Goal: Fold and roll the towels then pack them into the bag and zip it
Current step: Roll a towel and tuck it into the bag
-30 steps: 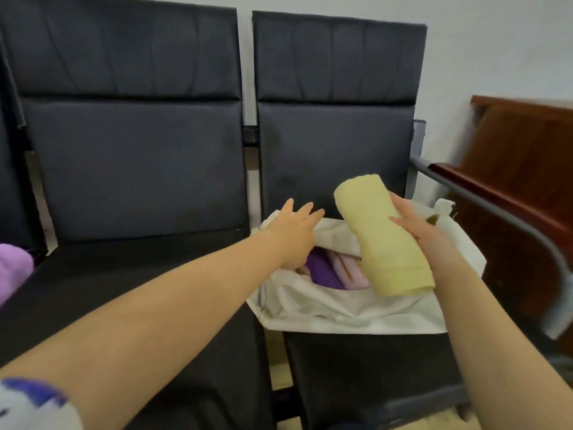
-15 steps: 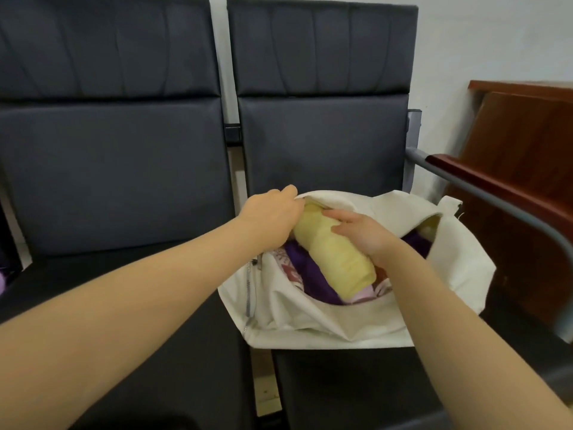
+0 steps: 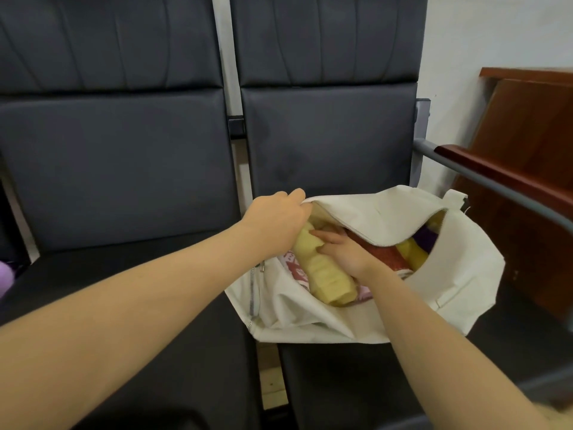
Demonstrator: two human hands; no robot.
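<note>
The pale yellow rolled towel [image 3: 324,273] lies slanted in the open mouth of the cream bag [image 3: 459,274], its near end toward the front lip. It rests on a pink patterned towel [image 3: 294,268]. The right hand [image 3: 348,254] is inside the opening, its grip closed on the roll with fingers over the far side and thumb on the near side. The left hand [image 3: 276,221] has its grip clenched on the bag's upper edge at the left corner and holds that flap raised. Deeper in sit a red towel [image 3: 387,257], a bright yellow towel [image 3: 412,254] and a purple towel [image 3: 426,235], just under the zipper [image 3: 403,240] of the raised edge.

The bag rests on the right seat [image 3: 356,383] of two dark padded chairs [image 3: 117,150] joined side by side, close to a grey armrest [image 3: 496,189]. Reddish-brown wooden furniture [image 3: 527,144] stands to the right against a white wall [image 3: 496,41]. A lilac bundle [image 3: 4,277] shows at the far left edge.

A second ago the right hand held the roll in the air above the bag, and the left hand reached toward the opening with fingers spread. Since then the roll has gone down into the bag, and the left hand has closed on the edge and lifted it, so more of the packed towels show.
</note>
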